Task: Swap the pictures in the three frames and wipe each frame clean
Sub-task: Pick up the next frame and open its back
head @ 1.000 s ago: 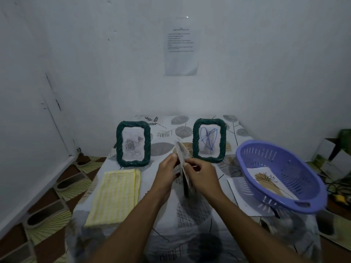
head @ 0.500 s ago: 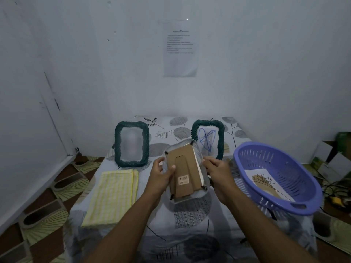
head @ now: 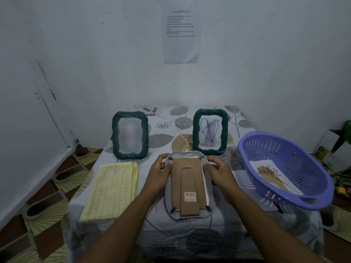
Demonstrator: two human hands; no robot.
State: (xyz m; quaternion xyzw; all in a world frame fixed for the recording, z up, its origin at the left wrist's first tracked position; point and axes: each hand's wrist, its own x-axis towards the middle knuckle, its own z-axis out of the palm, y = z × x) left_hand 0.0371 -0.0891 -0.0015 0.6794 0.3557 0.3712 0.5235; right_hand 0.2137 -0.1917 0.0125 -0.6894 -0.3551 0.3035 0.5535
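Gripping face-down frame with left hand and right hand (backing upward); risking spilling loose contents if tilted.

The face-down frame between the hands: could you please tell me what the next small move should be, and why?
Probably turn the top clips aside to free the backing. The frame lies face down, cardboard backing up, with small black clips at its corners, and the left hand and right hand hold its upper corners.

The left frame shows a blurred picture. Wall notice text is too small to read. The face-down frame hides its front
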